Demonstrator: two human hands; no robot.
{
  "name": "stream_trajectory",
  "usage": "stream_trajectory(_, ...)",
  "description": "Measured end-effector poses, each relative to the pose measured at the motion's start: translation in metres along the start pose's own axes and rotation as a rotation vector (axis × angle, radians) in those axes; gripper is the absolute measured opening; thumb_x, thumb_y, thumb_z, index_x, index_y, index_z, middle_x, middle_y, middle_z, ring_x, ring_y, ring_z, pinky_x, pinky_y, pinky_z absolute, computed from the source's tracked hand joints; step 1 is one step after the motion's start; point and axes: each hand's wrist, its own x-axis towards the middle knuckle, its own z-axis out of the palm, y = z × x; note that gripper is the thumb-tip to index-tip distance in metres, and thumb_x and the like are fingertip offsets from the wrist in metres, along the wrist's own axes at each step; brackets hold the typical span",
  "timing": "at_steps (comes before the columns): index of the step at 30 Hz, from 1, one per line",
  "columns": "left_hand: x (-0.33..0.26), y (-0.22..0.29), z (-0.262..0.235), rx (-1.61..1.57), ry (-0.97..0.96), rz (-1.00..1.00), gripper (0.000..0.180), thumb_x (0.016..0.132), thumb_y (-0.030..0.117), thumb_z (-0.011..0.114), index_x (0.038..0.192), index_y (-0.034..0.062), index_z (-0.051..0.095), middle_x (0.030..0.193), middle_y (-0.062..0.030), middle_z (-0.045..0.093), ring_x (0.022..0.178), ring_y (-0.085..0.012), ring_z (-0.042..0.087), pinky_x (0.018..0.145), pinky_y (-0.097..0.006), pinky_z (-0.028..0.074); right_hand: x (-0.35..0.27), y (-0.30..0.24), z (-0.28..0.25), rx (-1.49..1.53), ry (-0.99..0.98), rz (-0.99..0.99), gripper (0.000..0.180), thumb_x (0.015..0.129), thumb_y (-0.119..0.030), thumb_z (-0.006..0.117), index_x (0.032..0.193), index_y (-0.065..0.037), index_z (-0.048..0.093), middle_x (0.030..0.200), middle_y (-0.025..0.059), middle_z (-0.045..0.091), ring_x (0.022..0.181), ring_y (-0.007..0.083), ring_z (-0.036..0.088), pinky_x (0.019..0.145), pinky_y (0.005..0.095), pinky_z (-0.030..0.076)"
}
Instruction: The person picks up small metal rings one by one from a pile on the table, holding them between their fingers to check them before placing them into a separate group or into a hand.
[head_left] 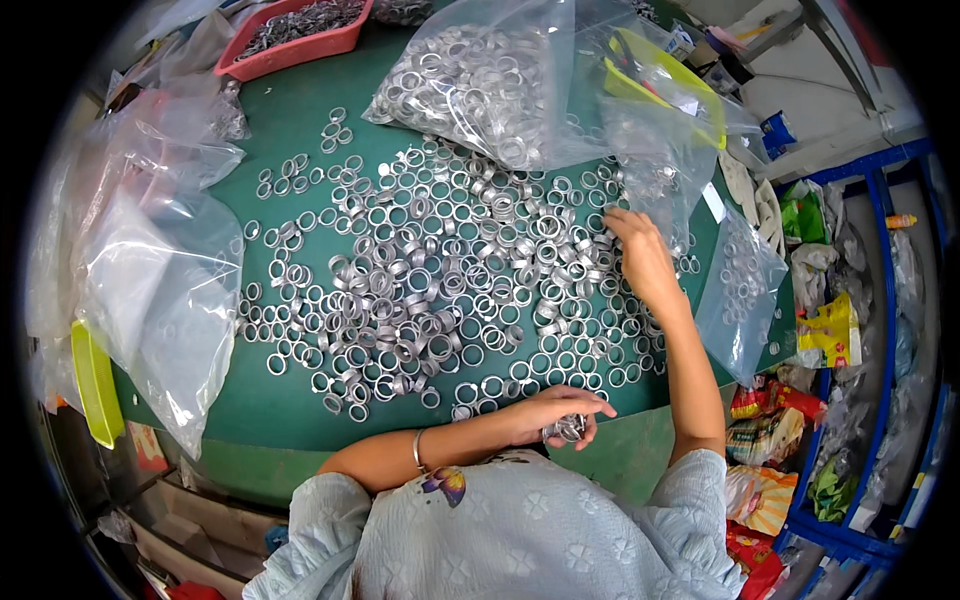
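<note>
Many silver metal rings (472, 355) lie scattered and heaped over the green table (200, 400). At the table's near edge, my left hand (545, 410) is curled around several of these rings (568, 428), which show below its fingers. My right hand (645, 255) reaches to the right side of the spread. Its fingers are bent and drawn together with the tips down among the rings; what they pinch, if anything, is hidden. Beyond the spread lies a large clear plastic bag (480, 85) full of rings.
Empty-looking clear bags (160, 290) cover the left side. A pink tray (300, 40) of small metal parts stands at the far left, a yellow-green tray (665, 85) at the far right. Beside my right arm lies a small bag of rings (740, 285). A blue rack (880, 300) stands at right.
</note>
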Motion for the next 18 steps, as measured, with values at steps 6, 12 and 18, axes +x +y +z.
stream_trajectory(6, 0.0, 0.0, -0.001, 0.005, 0.005, 0.012, 0.037, 0.093, 0.027, 0.045, 0.117, -0.0011, 0.05, 0.07, -0.0079, 0.057, 0.056, -0.0119, 0.057, 0.034, -0.02, 0.029, -0.003, 0.015, 0.0, 0.074, 0.015, 0.157, 0.011, 0.07, 0.0, 0.064, 0.08, 0.003, 0.061, 0.097, 0.0136, 0.063, 0.086, 0.0333, 0.058, 0.076, 0.0366, 0.046)
stream_trajectory(12, -0.001, 0.0, 0.0, 0.016, 0.012, 0.007, 0.036, 0.093, 0.028, 0.046, 0.114, 0.0001, 0.051, 0.069, -0.0073, 0.058, 0.056, -0.0111, 0.057, 0.034, -0.02, 0.029, -0.008, -0.016, -0.007, 1.226, -0.146, 0.44, 0.011, 0.085, -0.005, 0.06, 0.093, -0.003, 0.054, 0.093, 0.009, 0.065, 0.085, 0.0112, 0.061, 0.075, 0.0225, 0.047)
stream_trajectory(18, 0.0, -0.002, -0.001, 0.018, 0.027, 0.015, 0.035, 0.093, 0.028, 0.046, 0.113, 0.0008, 0.053, 0.069, -0.0075, 0.058, 0.056, -0.0112, 0.057, 0.034, -0.02, 0.029, 0.034, -0.067, 0.006, 0.614, -0.195, 0.02, 0.025, 0.083, -0.012, 0.06, 0.102, 0.003, 0.056, 0.1, 0.0122, 0.061, 0.09, 0.0236, 0.06, 0.076, 0.0291, 0.047)
